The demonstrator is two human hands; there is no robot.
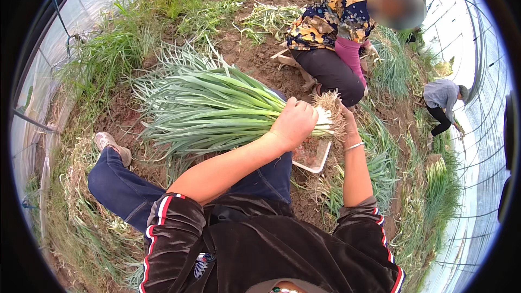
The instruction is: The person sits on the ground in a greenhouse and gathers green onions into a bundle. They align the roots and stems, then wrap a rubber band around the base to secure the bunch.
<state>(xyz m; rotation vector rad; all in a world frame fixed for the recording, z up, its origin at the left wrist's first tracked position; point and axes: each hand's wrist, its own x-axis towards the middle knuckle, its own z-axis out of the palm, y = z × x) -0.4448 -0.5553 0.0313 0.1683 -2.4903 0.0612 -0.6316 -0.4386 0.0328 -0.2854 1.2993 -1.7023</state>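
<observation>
My left hand [296, 123] grips a thick bundle of green onions [220, 110] just below its white ends. The long green leaves fan out to the left, across my raised leg. At the right end of the bundle, my right hand [348, 124] rests against the tangled pale roots [330, 110]; its fingers are partly hidden behind them, so its grip cannot be made out. A silvery bracelet circles that wrist. Under the root end, partly covered by the bundle, a white plastic basket [321, 158] lies on the soil.
A co-worker in a flowered top [331, 12] sits on a low wooden stool [289, 59] just ahead. Another person [441, 97] bends over at the right. Pulled onions [378, 167] lie in rows on the soil. Plastic greenhouse sheeting [476, 179] curves along the right side, with grass at the left.
</observation>
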